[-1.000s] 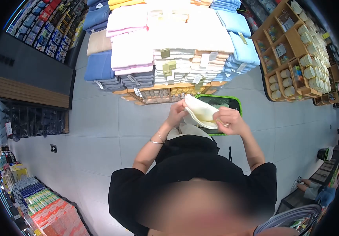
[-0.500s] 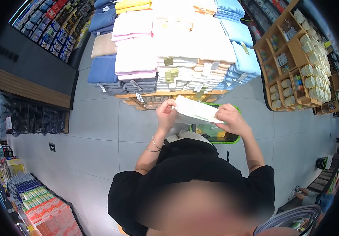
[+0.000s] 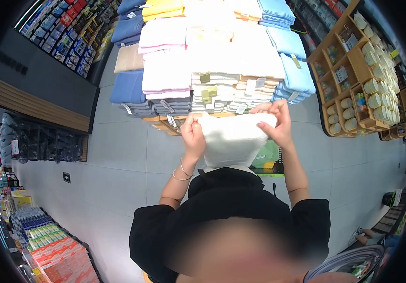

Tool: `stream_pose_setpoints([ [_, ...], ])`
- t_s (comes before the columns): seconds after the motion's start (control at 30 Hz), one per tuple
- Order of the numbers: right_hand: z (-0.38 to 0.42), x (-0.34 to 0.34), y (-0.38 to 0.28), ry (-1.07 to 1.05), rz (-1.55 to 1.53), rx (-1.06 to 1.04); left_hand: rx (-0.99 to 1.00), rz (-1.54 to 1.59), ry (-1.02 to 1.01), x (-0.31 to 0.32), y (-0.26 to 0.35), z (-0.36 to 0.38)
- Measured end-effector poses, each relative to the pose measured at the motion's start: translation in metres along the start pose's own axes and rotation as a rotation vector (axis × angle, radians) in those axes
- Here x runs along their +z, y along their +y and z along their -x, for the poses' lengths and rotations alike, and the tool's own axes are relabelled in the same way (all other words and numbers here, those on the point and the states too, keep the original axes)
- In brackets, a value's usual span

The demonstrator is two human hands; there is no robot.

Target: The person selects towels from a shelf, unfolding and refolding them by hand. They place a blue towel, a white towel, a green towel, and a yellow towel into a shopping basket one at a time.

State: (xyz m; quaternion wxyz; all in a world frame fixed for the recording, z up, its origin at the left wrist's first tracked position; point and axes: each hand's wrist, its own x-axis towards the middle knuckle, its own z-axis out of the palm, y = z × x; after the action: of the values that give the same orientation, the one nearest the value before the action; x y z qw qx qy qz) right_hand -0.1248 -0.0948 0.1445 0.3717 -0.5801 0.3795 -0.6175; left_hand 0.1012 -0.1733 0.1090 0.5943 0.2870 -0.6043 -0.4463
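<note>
A white towel (image 3: 235,139) hangs spread between my two hands, in front of my body. My left hand (image 3: 193,137) is closed on its upper left corner. My right hand (image 3: 277,123) grips the upper right corner, with the thumb on the near face and the fingers behind the edge. Just beyond the towel stands a display of folded towels, among them a white stack (image 3: 212,92) with tags, a blue stack (image 3: 128,89) at the left and a light blue stack (image 3: 297,75) at the right.
Below the towel, a green-rimmed basket (image 3: 267,175) with things inside is partly hidden. Wooden shelves with cups (image 3: 375,87) stand at the right. Red boxes (image 3: 64,257) are stacked at the lower left. At the lower right, part of another person's leg (image 3: 367,234) shows.
The towel has gone from a narrow folded strip to a broad hanging panel facing me. My right hand has risen level with my left, and the towel covers more of the basket.
</note>
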Motion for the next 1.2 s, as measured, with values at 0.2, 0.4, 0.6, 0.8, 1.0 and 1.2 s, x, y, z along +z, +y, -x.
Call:
stream_pose_setpoints([
  [0.2,0.028,0.002,0.108,-0.292,-0.327,0.383,-0.305,0.255,0.159,-0.009,-0.028,-0.026],
  [0.4,0.018,0.016,0.096,-0.211,-0.232,0.631,-0.457,0.368,0.174,-0.042,-0.033,-0.048],
  [0.6,0.005,0.013,0.084,-0.018,-0.471,0.677,-0.765,1.07,-0.193,-0.048,-0.072,-0.015],
  [0.8,0.003,0.004,0.094,0.127,-0.459,0.758,-0.95,0.732,-0.331,-0.031,-0.128,0.058],
  [1.0,0.031,-0.007,0.114,-0.074,-0.276,0.692,-0.89,0.404,-0.286,-0.023,-0.11,0.043],
  [1.2,0.024,-0.01,0.108,0.017,-0.364,0.768,-0.805,0.413,-0.326,-0.03,-0.1,0.025],
])
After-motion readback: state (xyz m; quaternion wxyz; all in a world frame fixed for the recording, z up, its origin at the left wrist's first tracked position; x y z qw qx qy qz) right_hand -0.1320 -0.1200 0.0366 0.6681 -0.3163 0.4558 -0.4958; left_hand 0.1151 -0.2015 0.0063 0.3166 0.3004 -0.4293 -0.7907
